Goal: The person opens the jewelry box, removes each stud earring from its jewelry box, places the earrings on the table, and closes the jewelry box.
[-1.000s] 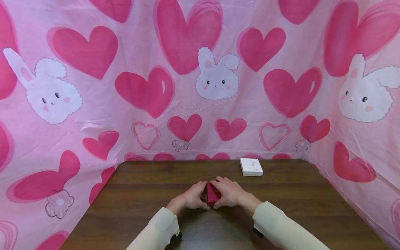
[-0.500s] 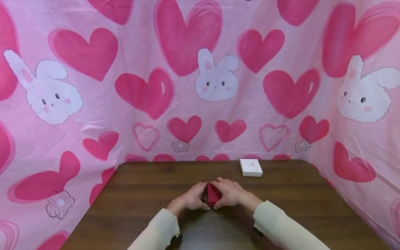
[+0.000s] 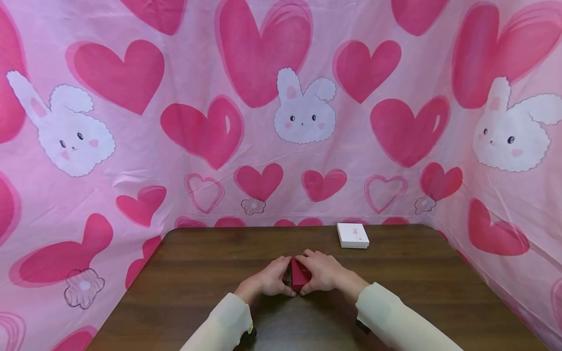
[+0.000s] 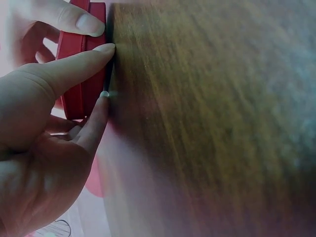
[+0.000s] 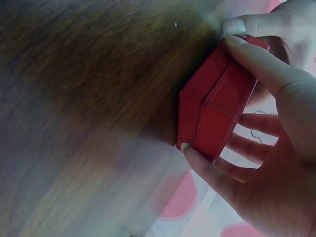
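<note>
A small red box [image 3: 300, 276] with angled corners sits on the table in front of me, between my two hands. A seam runs round its side, as the right wrist view shows. My left hand [image 3: 273, 278] holds the box's left side, thumb at the near edge. With fingers over the top and far side and thumb at the near edge, my right hand [image 3: 324, 271] grips the right side. The thumb tips nearly meet at the front. In the left wrist view, fingertips reach down the red box [image 4: 85, 76] close to the wood. Much of its top is hidden by fingers.
A flat white box [image 3: 353, 236] with small pink print lies near the table's back edge, right of centre. The brown wooden table [image 3: 210, 248] backs onto a pink cloth [image 3: 259, 146] printed with hearts and rabbits, which also hangs on both sides.
</note>
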`<state>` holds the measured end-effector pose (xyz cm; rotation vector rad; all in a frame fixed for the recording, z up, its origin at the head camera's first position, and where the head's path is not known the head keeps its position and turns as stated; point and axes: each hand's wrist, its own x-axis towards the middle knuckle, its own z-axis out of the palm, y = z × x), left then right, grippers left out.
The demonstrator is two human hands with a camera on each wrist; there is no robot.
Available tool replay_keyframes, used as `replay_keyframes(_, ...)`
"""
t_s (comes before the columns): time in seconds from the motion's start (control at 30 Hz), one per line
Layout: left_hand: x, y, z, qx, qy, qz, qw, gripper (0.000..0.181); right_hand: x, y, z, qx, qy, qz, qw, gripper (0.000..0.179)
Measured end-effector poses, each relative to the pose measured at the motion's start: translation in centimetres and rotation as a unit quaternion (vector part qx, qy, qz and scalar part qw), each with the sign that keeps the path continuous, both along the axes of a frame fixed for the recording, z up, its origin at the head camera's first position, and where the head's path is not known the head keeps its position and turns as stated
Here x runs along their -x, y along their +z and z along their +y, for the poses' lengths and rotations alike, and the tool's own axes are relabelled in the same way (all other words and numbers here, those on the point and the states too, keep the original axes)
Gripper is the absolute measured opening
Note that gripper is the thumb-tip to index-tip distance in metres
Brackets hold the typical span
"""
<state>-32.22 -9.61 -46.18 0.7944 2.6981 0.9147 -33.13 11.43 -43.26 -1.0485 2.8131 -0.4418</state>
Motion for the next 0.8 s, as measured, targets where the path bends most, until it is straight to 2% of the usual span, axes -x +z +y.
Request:
replay_keyframes(0.23, 0.13, -0.08, 0.10, 0.004, 0.006, 0.005, 1.0000, 0.069, 0.16, 0.25, 0.09, 0.007, -0.003, -0.022, 0.9997, 0.079)
replay_keyframes(0.53, 0.10, -0.12, 0.03, 0.005, 0.005, 0.003, 1.0000, 0.069, 0.22, 0.23, 0.12, 0.014, -0.005, -0.020, 0.9997, 0.080)
replay_keyframes(0.8, 0.07, -0.07, 0.14, 0.002, -0.003, 0.013, 0.9999, 0.068, 0.36, 0.42, 0.08, -0.002, 0.000, -0.016, 0.9999, 0.079)
